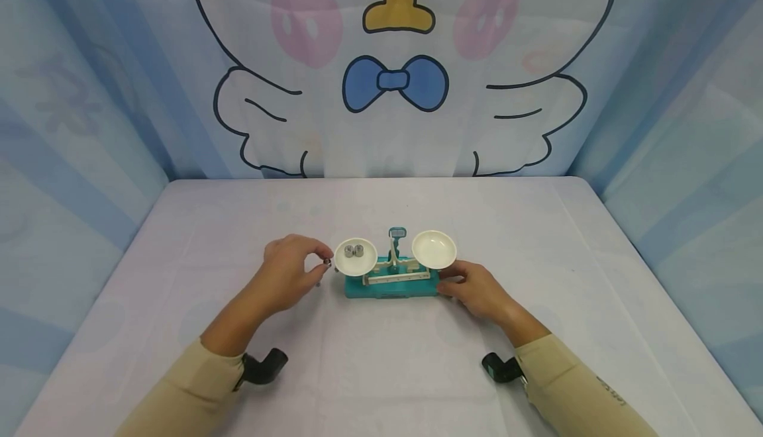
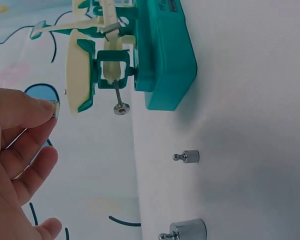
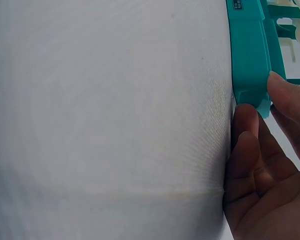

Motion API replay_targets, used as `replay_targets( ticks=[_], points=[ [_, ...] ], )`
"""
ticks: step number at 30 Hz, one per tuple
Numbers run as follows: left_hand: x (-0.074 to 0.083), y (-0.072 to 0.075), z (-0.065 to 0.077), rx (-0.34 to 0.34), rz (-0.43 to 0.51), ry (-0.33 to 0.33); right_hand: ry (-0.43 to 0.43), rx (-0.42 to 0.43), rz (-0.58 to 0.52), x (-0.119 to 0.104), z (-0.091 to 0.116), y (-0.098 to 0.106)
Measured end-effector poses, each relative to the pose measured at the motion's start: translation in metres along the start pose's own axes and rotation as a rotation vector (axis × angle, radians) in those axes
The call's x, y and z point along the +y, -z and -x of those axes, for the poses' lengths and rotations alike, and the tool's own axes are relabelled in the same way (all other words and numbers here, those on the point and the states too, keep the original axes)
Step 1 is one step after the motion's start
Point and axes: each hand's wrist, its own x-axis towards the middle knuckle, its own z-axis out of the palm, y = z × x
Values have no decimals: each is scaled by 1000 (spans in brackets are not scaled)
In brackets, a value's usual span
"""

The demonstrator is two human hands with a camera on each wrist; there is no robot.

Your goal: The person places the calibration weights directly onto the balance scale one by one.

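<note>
A teal balance scale (image 1: 392, 287) with two white pans stands on the table. Two metal weights (image 1: 354, 250) sit in its left pan (image 1: 356, 269); the right pan (image 1: 434, 249) holds nothing. My left hand (image 1: 287, 270) pinches a small metal weight (image 2: 55, 109) between thumb and index finger, just left of the left pan. Most of that weight is hidden by the fingertips. My right hand (image 1: 479, 292) grips the right end of the scale's teal base (image 3: 251, 55), thumb against its upper edge and other fingers curled by its end.
On the white tablecloth (image 1: 381, 371), a small metal weight (image 2: 190, 156) and a larger one (image 2: 189, 230) stand near the scale's left end. A printed cartoon curtain (image 1: 393, 139) hangs behind the table, with blue patterned curtains (image 1: 65, 159) at the sides.
</note>
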Motion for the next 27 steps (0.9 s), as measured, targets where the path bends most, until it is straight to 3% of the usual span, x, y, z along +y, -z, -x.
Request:
replay_targets(
  ticks=[7, 14, 27],
  points=[
    [11, -6, -9, 7, 5, -48, -1, -3, -2, 1, 0, 1],
    [22, -12, -18, 6, -2, -53, -4, -6, -6, 2, 0, 0],
    [22, -11, -18, 5, -40, -59, -3, -6, -4, 1, -1, 1]
  ],
)
